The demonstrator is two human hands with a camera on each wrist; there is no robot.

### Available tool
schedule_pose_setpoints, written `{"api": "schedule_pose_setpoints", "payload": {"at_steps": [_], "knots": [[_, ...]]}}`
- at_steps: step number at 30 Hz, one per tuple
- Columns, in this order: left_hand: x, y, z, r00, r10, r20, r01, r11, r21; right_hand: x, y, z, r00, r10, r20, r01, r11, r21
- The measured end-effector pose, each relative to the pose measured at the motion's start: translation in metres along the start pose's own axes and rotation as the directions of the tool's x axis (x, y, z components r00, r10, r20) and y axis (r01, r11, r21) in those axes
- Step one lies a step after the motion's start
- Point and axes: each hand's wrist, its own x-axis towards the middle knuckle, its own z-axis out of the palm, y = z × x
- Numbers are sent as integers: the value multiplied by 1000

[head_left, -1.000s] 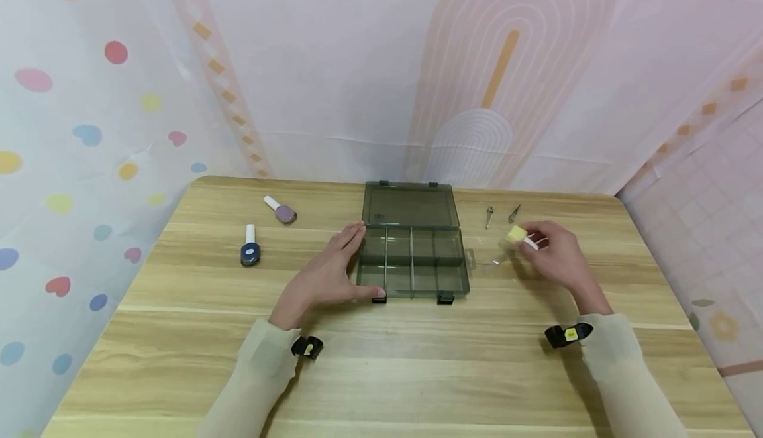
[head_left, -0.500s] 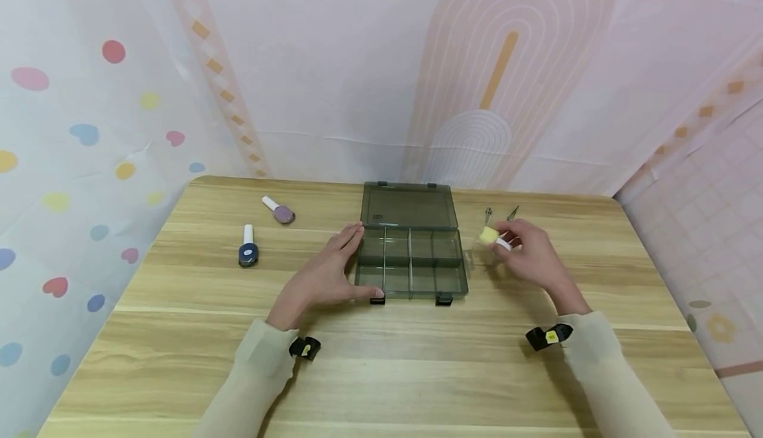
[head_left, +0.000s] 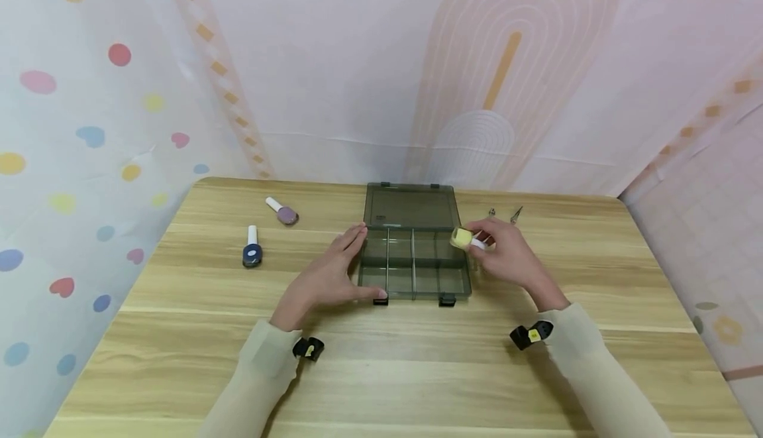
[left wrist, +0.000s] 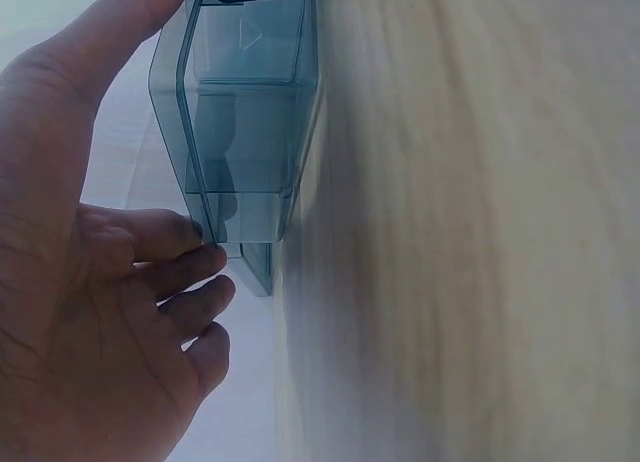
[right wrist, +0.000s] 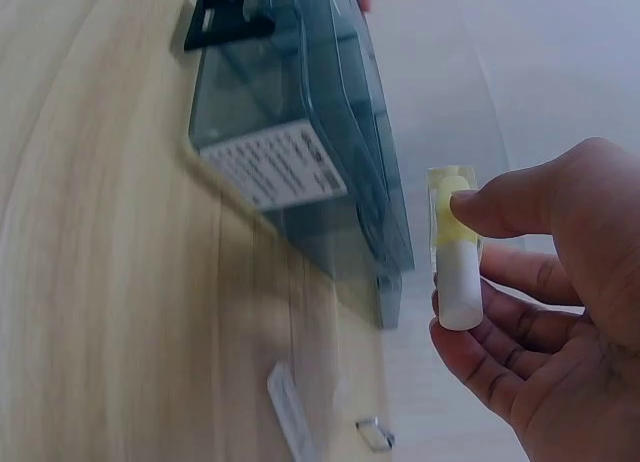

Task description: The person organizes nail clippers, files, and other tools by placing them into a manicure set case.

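A smoky see-through compartment box [head_left: 400, 280] lies on the table with its lid [head_left: 411, 205] folded back. My left hand [head_left: 324, 279] rests along its left side, thumb on the front rim by a latch and fingertips at the rear corner. In the left wrist view the fingertips [left wrist: 208, 257] touch the box's edge. Between thumb and fingers my right hand [head_left: 507, 252] pinches a yellow nail polish bottle [head_left: 461, 238] with a white cap. The bottle is held above the rear right compartment, its yellow end pointing left. No items show in the compartments.
Toward the left lie a dark blue nail polish bottle [head_left: 252, 256] and a purple one [head_left: 287, 215], both white-capped. Two small metal pieces, one pointed [head_left: 516, 215] and one partly hidden [head_left: 491, 213], lie behind my right hand. A patterned cloth wall [head_left: 334, 93] borders the table's back.
My right hand has moved left with the yellow nail polish bottle, from the table right of the box to over its right edge. The left hand stays on the box.
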Motion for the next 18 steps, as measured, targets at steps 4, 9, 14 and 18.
{"api": "schedule_pose_setpoints", "payload": {"at_steps": [4,9,14,18], "knots": [[0,0,0,1000,-1,3,1,1000,3,4,-7,7,1000,-18,20,18,1000,-2],[1,0,0,1000,2,2,-2,1000,15,8,-16,14,998,-30,47,30,999,-17],[1,-1,1,1000,2,-2,-2,1000,11,10,-21,21,995,-68,78,68,998,1],[2,-1,2,1000,6,-11,-6,1000,12,11,-20,23,994,-79,70,77,997,27]]}}
